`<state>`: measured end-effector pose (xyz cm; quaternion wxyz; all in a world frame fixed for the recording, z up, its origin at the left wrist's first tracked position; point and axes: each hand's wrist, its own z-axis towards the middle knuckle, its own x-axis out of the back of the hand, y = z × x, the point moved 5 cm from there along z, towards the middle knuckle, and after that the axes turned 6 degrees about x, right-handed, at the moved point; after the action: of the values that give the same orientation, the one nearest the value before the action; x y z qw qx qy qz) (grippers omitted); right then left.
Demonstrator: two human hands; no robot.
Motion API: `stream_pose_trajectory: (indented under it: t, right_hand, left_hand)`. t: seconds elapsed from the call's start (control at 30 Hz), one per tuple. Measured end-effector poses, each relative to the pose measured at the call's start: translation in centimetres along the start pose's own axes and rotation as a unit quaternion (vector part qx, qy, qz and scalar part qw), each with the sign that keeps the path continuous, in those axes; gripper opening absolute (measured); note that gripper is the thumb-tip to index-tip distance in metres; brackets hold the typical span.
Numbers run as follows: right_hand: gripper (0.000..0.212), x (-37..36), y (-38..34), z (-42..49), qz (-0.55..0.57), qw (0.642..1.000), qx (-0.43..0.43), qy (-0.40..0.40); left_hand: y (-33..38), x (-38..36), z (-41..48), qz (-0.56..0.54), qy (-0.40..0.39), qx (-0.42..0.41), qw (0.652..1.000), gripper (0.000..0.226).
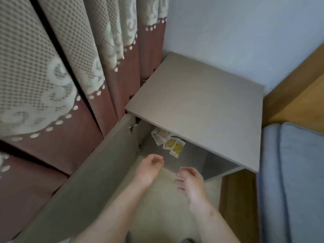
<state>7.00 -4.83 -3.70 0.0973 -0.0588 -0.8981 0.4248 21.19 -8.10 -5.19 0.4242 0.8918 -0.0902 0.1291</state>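
Note:
A grey bedside cabinet stands in the corner with its door swung open to the left. Several small sachets, some white and some with yellow faces, lie on the shelf inside, partly hidden under the cabinet top. My left hand hovers in front of the opening just below the sachets, fingers loosely curled, holding nothing. Lower and to the right, my right hand has relaxed, slightly bent fingers and is also empty. Neither hand touches the sachets.
A patterned brown and cream curtain hangs at the left, close behind the open door. A bed with a blue mattress and a wooden headboard sits at the right. Pale wall lies behind the cabinet. Light floor shows below my arms.

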Motion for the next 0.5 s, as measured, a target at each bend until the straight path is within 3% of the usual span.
stream_pose_trajectory:
  t: [0.2, 0.5]
  right_hand:
    - [0.014, -0.9, 11.1, 14.2, -0.039, 0.999, -0.004, 0.004]
    - [0.014, -3.8, 21.4, 35.2, -0.146, 0.980, 0.131, 0.028]
  left_hand:
    - [-8.3, -5.9, 12.1, 0.055, -0.005, -0.012, 0.998, 0.018]
    - [-17.0, -12.4, 31.2, 0.197, 0.000, -0.112, 0.974, 0.027]
